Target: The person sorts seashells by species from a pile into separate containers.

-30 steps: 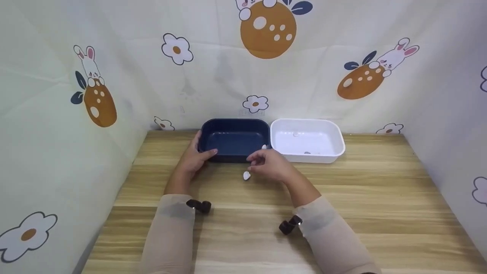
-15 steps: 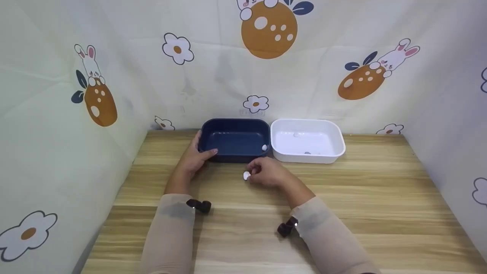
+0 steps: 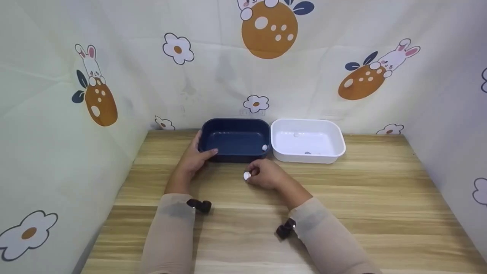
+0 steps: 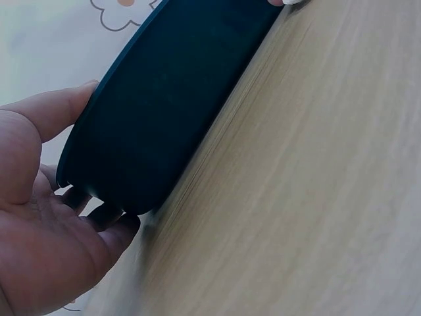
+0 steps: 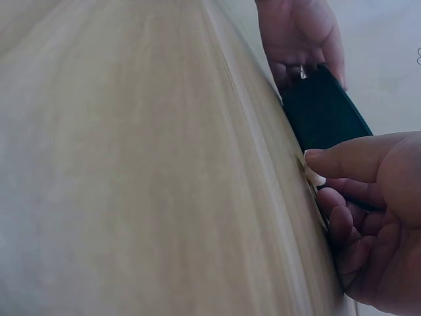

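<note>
My left hand (image 3: pixel 193 160) grips the left end of a navy blue rectangular tub (image 3: pixel 236 144), thumb over the front rim and fingers round the end wall. In the left wrist view the tub's dark side (image 4: pixel 158 99) hides part of those fingers. In front of the tub, my right hand (image 3: pixel 268 174) pinches a small white rounded piece (image 3: pixel 247 176) between thumb and fingertips, close to the tabletop. The right wrist view shows this pale piece (image 5: pixel 314 174) at the thumb tip. Another small white piece (image 3: pixel 264 147) lies inside the tub's right front corner.
A white tub (image 3: pixel 308 140) stands right beside the navy one, with a small dark spot and a faint round mark on its floor. Both stand at the back of the wood-grain table (image 3: pixel 243 228), before a printed cloth backdrop (image 3: pixel 213 83).
My right hand has drawn back from the navy tub's front edge toward me and taken hold of the white piece on the table. The left hand stays on the tub.
</note>
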Tool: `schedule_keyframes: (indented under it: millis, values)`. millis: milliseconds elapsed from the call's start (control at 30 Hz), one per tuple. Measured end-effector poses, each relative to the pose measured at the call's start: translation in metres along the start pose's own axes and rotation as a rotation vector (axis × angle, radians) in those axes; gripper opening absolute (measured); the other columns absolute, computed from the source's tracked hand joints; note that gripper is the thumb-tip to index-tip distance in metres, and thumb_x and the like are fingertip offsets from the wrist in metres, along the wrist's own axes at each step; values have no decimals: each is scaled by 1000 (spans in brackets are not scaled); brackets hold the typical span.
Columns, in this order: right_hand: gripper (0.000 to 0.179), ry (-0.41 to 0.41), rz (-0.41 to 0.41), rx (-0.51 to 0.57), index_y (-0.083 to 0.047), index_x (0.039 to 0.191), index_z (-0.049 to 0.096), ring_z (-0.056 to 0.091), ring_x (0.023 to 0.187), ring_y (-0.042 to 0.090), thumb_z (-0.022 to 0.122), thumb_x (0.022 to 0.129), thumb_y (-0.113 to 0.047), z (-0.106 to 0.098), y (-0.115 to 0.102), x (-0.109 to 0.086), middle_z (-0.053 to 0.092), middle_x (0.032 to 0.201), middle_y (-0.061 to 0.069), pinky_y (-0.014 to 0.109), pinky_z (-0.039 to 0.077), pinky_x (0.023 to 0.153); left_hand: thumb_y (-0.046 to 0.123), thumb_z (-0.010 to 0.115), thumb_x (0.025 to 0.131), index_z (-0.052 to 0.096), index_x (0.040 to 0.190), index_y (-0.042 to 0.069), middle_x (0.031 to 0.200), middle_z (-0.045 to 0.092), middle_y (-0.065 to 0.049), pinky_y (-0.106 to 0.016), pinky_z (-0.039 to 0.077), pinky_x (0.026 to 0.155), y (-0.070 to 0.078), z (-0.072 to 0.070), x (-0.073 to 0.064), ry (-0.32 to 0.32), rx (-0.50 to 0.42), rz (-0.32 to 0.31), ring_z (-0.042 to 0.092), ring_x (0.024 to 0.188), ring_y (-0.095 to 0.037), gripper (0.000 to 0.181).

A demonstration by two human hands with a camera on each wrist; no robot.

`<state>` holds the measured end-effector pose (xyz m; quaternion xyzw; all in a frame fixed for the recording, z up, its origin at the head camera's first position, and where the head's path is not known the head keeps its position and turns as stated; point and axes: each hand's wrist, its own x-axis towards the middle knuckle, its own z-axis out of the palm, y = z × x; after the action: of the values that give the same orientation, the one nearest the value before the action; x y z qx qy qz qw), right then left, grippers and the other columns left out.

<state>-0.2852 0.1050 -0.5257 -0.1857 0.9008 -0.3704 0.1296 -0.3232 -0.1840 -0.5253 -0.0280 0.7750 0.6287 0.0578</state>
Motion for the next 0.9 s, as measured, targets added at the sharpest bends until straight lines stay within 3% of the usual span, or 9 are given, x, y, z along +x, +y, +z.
schedule_keyframes:
  millis: [500,900]
  values:
    - [17,0,-26,-10,-13,104,78,63,84,9,84,88,-16,-8,-7,-5,75,91,-3,28,54,80,21,83,92,13,174,21,183,10,-7,-46,2,140,-1,-1,0,-4,6,14,2,170,-27,108]
    - [23,15,-6,77,-12,109,79,65,85,12,80,86,-10,-20,-24,-12,74,94,0,28,55,80,19,83,93,11,174,22,183,9,-7,-47,1,140,2,-1,-1,-14,-14,8,2,170,-27,108]
